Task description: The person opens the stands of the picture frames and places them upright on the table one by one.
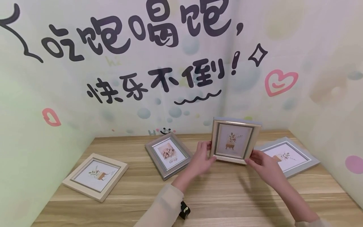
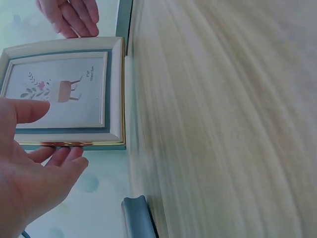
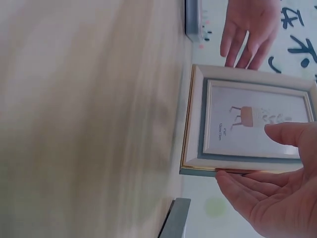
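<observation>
- Upright frame (image 1: pixel 234 142): right of centre in the head view, face toward you, tilted a bit; can't tell if its bottom edge touches the table (image 1: pixel 221 201).
- Your left hand (image 1: pixel 202 160): pinching the upright frame's left side, thumb in front, fingers at the edge.
- Your right hand (image 1: pixel 266 165): pinching the right side the same way, thumb near the lower right corner.
- Print in the upright frame: plant in a brown pot on legs.
- Blue-grey frame (image 1: pixel 296 154): lies flat at right of the picture, partly behind your right hand.
- Grey-brown frame (image 1: pixel 169 155): lies flat near centre, flower print, just left of your left hand.
- Cream frame (image 1: pixel 96 176): lies flat at lower left, well apart from your hands.
- Black object (image 1: pixel 184 210): bottom centre, beside your left sleeve (image 1: pixel 161 205).
- Backdrop (image 1: pixel 130 121): big black characters across the top, pink heart (image 1: pixel 280 82) at upper right.
</observation>
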`<control>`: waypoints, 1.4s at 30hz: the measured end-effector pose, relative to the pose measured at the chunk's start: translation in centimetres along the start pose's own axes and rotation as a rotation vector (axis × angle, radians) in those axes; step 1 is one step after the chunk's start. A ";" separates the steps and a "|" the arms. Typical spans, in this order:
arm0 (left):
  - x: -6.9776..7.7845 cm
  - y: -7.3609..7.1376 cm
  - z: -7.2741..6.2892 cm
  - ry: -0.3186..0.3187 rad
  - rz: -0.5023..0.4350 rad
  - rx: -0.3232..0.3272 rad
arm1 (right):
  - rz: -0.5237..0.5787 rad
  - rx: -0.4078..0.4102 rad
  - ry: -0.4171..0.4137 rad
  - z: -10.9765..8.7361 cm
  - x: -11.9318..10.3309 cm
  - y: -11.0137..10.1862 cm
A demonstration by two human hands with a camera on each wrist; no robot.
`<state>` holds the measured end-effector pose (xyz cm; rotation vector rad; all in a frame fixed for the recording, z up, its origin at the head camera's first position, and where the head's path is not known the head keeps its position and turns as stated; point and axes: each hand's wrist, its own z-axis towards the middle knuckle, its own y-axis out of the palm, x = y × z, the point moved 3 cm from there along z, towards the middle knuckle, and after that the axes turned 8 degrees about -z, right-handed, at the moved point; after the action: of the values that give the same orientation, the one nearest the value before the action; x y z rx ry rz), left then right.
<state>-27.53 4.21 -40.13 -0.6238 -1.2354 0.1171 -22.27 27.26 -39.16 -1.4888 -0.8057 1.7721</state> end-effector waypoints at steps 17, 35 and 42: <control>-1.3 0.0 2.0 -0.093 -0.212 -0.033 | -0.051 0.009 0.053 5.4 2.0 -0.1; 0.3 0.6 0.4 -0.094 -0.177 -0.119 | -0.030 -0.050 0.027 4.7 2.1 -0.2; 0.2 0.7 0.2 -0.093 -0.213 -0.120 | -0.008 -0.066 0.021 4.4 2.0 0.0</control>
<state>-27.42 4.98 -40.29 -0.5916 -1.3984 -0.1077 -26.84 28.77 -39.60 -1.5415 -0.8659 1.7364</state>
